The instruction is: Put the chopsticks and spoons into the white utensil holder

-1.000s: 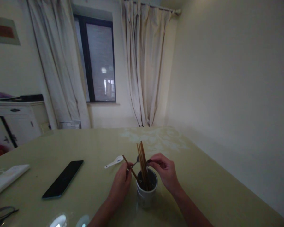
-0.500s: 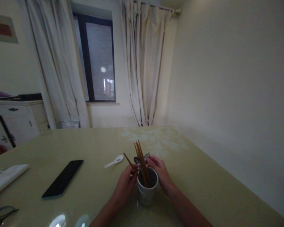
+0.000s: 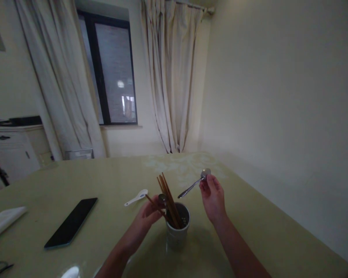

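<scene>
Beside the cup, my right hand [image 3: 214, 199] pinches a metal spoon [image 3: 191, 187] near its bowl, with the handle pointing down and left in the air. Closed at the cup's left side, my left hand [image 3: 147, 214] has its fingertips at a second metal spoon [image 3: 162, 199], whose lower part is in the cup. A single chopstick [image 3: 155, 204] leans out leftward across those fingers. The grey-white cup [image 3: 177, 234] stands upright and holds several brown chopsticks [image 3: 168, 195] leaning left. Behind my left hand, a white soup spoon [image 3: 136, 198] lies on the table.
The table [image 3: 110, 177] has a glossy, greenish top. A black phone [image 3: 71, 223] lies left of my arms, with a white flat object [image 3: 5, 222] farther left. Part of a pair of glasses [image 3: 0, 267] shows at bottom left. A wall [image 3: 278, 135] runs along the right.
My right hand has lifted a metal spoon out of the cup and moved it up and right. My left hand stays at the cup. The view has shifted slightly right.
</scene>
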Tool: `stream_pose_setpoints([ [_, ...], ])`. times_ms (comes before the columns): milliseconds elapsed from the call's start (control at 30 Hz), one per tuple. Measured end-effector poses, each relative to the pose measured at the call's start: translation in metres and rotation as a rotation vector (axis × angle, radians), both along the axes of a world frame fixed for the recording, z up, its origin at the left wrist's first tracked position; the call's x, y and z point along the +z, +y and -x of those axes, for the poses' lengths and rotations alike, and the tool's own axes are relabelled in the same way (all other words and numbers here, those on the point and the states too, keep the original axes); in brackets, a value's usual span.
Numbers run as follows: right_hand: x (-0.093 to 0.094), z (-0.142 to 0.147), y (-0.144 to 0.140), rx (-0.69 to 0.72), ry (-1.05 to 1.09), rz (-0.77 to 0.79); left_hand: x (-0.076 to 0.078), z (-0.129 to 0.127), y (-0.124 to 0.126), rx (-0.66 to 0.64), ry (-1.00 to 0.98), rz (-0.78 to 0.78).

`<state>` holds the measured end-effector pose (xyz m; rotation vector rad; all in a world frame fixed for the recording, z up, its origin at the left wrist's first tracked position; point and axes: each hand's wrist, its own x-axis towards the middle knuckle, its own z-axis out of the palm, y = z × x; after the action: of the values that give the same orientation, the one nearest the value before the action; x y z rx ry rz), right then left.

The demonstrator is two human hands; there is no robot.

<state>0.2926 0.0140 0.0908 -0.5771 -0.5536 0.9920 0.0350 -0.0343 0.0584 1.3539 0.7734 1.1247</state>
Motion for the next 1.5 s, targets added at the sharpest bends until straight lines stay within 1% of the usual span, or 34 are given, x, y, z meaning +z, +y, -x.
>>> stream_pose_setpoints([
  [67, 0.000, 0.003, -0.003, 0.024, -0.022, -0.011, 0.000, -0.004, -0.002, -0.001, -0.016, 0.008],
  [133, 0.000, 0.007, -0.007, 0.055, -0.071, -0.022, -0.002, -0.006, -0.002, -0.006, -0.062, 0.017],
  [200, -0.001, 0.012, -0.012, 0.080, -0.151, -0.038, -0.006, -0.006, -0.002, -0.008, -0.104, 0.031],
  [300, -0.002, 0.019, -0.017, 0.115, -0.287, -0.074, -0.008, -0.004, -0.003, -0.030, -0.099, 0.036],
  [400, -0.006, 0.024, -0.020, 0.159, -0.386, -0.122, -0.006, -0.003, -0.005, -0.046, -0.068, 0.031],
  [567, -0.009, 0.032, -0.026, 0.264, -0.507, -0.192, -0.002, -0.008, -0.007, -0.024, -0.043, 0.021],
  [700, -0.006, 0.036, -0.033, 0.304, -0.515, -0.233, 0.002, -0.014, -0.009, 0.016, -0.026, -0.029],
  [833, -0.007, 0.039, -0.037, 0.356, -0.537, -0.234, 0.009, -0.021, -0.012, 0.070, -0.026, -0.065],
  [933, -0.009, 0.040, -0.036, 0.347, -0.591, -0.251, 0.012, -0.025, -0.012, 0.129, -0.031, -0.097],
  [1067, -0.012, 0.041, -0.034, 0.297, -0.692, -0.282, 0.007, -0.028, -0.011, 0.224, -0.031, -0.115],
  [1267, -0.017, 0.041, -0.033, 0.285, -0.783, -0.285, -0.003, -0.035, -0.009, 0.239, -0.087, -0.084],
  [1400, -0.020, 0.041, -0.032, 0.269, -0.809, -0.302, -0.003, -0.039, -0.010, 0.284, -0.078, -0.103],
  [1500, -0.020, 0.042, -0.033, 0.260, -0.815, -0.301, -0.002, -0.041, -0.011, 0.309, -0.058, -0.086],
])
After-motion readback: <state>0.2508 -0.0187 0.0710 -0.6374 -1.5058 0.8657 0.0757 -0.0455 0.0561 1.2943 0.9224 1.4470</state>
